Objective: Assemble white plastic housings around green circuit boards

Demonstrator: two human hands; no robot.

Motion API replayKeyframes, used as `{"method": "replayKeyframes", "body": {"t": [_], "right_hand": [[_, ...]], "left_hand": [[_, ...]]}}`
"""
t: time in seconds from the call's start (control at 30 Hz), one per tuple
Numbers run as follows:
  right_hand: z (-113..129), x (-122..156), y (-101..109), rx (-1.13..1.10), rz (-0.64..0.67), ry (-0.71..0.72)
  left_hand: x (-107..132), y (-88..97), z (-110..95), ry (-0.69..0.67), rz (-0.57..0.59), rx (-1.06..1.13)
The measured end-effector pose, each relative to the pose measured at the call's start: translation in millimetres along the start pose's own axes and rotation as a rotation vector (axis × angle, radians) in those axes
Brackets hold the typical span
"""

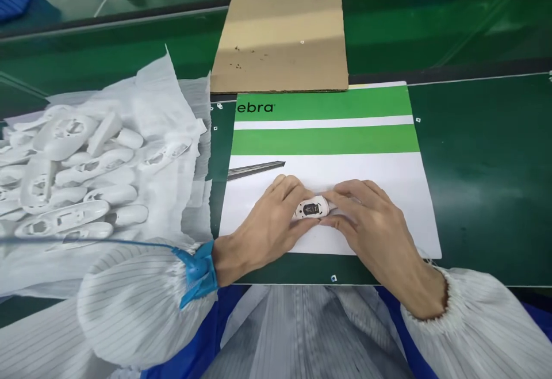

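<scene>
A small white plastic housing with a dark window lies between my hands, above the white part of a printed sheet. My left hand pinches its left end between thumb and fingers. From the other side, my right hand closes thumb and fingertips on its right end. Both ends of the housing are partly hidden by my fingers. Left of my fingertips, a grey metal blade-like strip shows on the sheet; I cannot tell whether it is printed.
Many white plastic shells lie piled on white foam sheeting at the left. Behind the printed sheet rests a brown cardboard piece. A blue wrist strap with a cord runs leftward from my left wrist. The table is green.
</scene>
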State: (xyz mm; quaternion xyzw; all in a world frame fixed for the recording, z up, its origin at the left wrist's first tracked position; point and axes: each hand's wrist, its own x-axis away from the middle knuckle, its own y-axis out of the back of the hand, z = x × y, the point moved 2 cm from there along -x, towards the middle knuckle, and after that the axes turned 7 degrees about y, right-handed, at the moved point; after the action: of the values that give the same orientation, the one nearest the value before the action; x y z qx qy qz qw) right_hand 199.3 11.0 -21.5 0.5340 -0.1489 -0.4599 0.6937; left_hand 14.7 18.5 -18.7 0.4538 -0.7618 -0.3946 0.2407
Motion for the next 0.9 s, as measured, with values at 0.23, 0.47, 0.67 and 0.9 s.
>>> {"method": "replayKeyframes", "body": {"t": [0.23, 0.47, 0.67, 0.9], "right_hand": [[17, 4, -6, 0.107, 0.012, 0.074], [20, -2, -5, 0.009, 0.011, -0.065], [10, 5, -9, -0.16, -0.003, -0.203], [24, 26, -10, -0.112, -0.185, -0.226]], "left_hand": [[-21, 8.7, -4, 0.029, 0.035, 0.089], [-35, -17.3, 3, -0.068, 0.023, -0.099], [-24, -7.2, -1, -0.039, 0.027, -0.093], [28, -4.2, -2, 0.102, -0.012, 0.077]]}}
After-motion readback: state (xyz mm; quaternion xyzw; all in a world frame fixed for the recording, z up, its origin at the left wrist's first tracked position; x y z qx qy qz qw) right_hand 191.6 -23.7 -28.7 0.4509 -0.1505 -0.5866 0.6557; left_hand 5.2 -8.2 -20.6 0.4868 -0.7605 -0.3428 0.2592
